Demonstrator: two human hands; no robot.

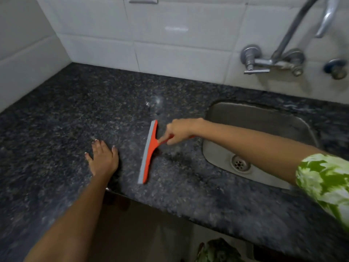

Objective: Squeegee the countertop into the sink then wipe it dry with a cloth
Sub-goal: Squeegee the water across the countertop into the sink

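- Right beside the gripping right hand [179,131], past its wrist, the steel sink [264,118] sits in the countertop [56,114]; only its drain [240,164] shows inside.
- That hand's fingers are clamped on the red handle of the squeegee [149,153].
- Its grey blade rests on the counter, long axis running from near edge toward the wall, handle pointing sinkward.
- Beyond the blade, the left hand [103,157] lies flat, fingers spread.

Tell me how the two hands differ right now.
The right hand is closed around the squeegee handle; the left hand holds nothing. The left lies flat with fingers spread; the right is curled. The right is nearer the sink. Both are over the countertop.
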